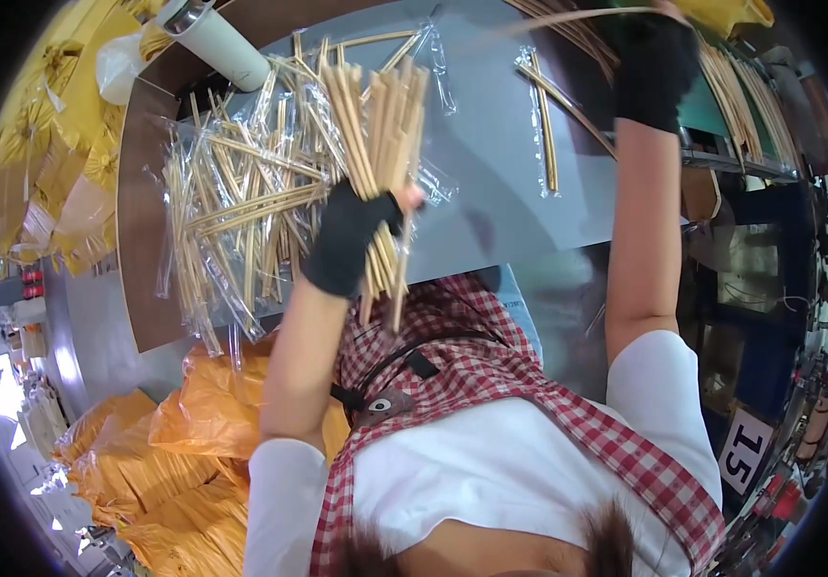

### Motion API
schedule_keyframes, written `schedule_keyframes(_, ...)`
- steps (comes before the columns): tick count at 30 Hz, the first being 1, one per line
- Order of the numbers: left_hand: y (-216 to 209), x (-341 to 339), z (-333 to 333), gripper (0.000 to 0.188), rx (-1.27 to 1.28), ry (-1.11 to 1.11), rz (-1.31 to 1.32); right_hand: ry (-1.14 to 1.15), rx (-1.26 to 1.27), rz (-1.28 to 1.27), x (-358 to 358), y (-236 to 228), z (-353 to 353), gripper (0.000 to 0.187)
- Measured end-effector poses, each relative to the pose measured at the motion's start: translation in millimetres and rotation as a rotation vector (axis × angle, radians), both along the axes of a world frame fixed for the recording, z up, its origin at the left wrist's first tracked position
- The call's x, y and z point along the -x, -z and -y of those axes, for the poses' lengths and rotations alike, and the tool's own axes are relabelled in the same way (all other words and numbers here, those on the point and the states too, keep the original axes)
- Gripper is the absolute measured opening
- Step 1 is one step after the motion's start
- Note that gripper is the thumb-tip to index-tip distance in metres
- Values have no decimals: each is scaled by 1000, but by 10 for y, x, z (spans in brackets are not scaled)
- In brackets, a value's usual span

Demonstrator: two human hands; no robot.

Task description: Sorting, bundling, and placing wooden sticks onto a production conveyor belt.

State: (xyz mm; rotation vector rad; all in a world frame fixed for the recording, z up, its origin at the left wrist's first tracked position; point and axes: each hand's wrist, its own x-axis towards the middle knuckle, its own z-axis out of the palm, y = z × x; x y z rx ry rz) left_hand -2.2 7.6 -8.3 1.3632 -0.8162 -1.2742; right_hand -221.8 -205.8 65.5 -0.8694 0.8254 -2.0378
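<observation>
My left hand [349,240], in a black fingerless glove, is closed around a thick bundle of thin wooden sticks [376,125]. The bundle stands tilted, its upper ends fanned out and a few lower ends poking out beneath the hand. At the far right, my right hand [656,72], gloved the same way, pinches one long pale wooden stick [577,16] that points left and is smeared by motion. Its fingertips are partly cut off by the top edge. Left of the bundle lies a heap of sticks in clear plastic sleeves [241,183].
A wrapped stick pair [546,125] lies on the grey table [491,173]. Loose sticks [751,106] are stacked on a green surface at right. A pale tumbler [217,48] stands at the far left. Yellow bags [49,144] and orange bags [174,471] crowd the left.
</observation>
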Motion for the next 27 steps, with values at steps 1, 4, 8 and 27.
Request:
schedule_keyframes(1, 84, -139, 211, 23, -6, 28, 41, 91, 100, -86, 258, -41, -44, 16)
schedule_keyframes(4, 162, -624, 617, 22, 63, -271, 57, 95, 273, -333, 400, 374, -179, 12)
schedule_keyframes(8, 105, -818, 598, 17, 211, -336, -198, -35, 184, -753, -62, 841, -1349, 8)
schedule_keyframes(27, 524, 287, -1299, 34, -112, 264, -373, 13, -371, -1748, 479, 1466, -1003, 26)
